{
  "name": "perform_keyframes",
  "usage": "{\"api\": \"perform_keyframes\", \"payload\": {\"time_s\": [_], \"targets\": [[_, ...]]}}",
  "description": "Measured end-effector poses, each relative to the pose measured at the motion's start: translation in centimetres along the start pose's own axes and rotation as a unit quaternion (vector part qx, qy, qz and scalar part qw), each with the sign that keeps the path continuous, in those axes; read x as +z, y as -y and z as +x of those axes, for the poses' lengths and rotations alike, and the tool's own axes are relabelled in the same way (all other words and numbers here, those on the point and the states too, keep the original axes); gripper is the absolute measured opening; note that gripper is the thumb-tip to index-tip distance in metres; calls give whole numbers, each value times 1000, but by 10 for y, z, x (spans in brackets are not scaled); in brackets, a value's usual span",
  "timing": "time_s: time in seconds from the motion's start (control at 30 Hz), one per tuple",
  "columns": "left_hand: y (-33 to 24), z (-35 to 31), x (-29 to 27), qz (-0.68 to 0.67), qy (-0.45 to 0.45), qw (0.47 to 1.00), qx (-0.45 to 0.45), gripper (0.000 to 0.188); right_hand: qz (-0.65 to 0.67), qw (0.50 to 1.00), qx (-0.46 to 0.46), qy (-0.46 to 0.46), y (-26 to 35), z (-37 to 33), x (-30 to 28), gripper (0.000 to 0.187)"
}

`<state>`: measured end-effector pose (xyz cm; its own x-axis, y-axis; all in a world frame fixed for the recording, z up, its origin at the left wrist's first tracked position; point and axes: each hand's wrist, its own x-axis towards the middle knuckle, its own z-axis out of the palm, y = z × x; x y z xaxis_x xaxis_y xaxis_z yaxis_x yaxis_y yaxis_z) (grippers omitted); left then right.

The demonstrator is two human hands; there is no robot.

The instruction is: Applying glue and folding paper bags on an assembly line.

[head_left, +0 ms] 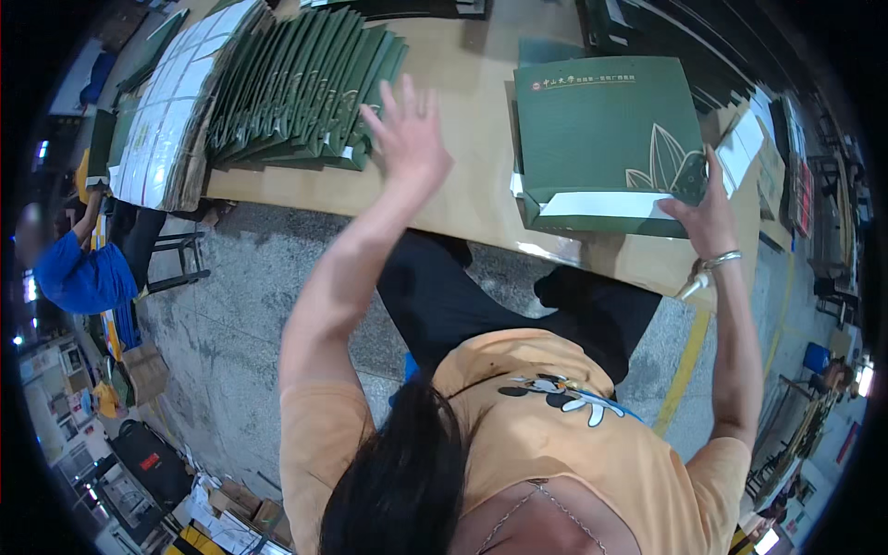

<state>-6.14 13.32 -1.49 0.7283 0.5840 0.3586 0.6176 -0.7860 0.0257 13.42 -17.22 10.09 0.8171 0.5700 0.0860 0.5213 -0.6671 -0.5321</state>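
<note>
A green paper bag (601, 120) with a gold leaf outline and small printed lettering lies on the table at the right. A white strip (601, 203) runs along its near edge, beside a folded green flap. My right hand (712, 217) grips the near right corner of this bag, thumb on the near edge and fingers along the side. My left hand (412, 139) is open above the table, fingers spread and holding nothing. Just left of it, a row of flattened green paper bags (287, 92) lies fanned out, overlapping. Whether my left fingertips touch the nearest one, I cannot tell.
The tan table (462, 176) ends close to my legs. A tied white stack (171, 102) stands at the far left. More dark green bags (638, 37) and white pieces (740, 148) crowd the right. A person in blue (88, 273) is at the left, near a stool (180, 259).
</note>
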Motion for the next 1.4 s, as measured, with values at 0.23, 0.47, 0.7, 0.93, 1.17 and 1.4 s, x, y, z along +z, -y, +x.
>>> {"api": "perform_keyframes", "payload": {"time_s": [0.23,0.47,0.7,0.93,1.17,1.4], "targets": [[99,29,16,146,116,971,150,36,-158,984,-44,73,117,50,35,97],[116,52,-33,14,-41,986,159,34,20,986,2,165,168,71,180,94],[100,50,-14,-18,8,990,140,38,240,970,21,-8,222,56,380,76],[32,-23,30,-268,-1,957,115,37,62,995,-58,51,82,111,226,39],[-84,-68,31,-364,87,927,23,54,-273,958,-7,92,-15,-23,177,72],[-101,-73,30,-304,61,950,37,61,-72,992,-101,12,2,138,180,46]]}}
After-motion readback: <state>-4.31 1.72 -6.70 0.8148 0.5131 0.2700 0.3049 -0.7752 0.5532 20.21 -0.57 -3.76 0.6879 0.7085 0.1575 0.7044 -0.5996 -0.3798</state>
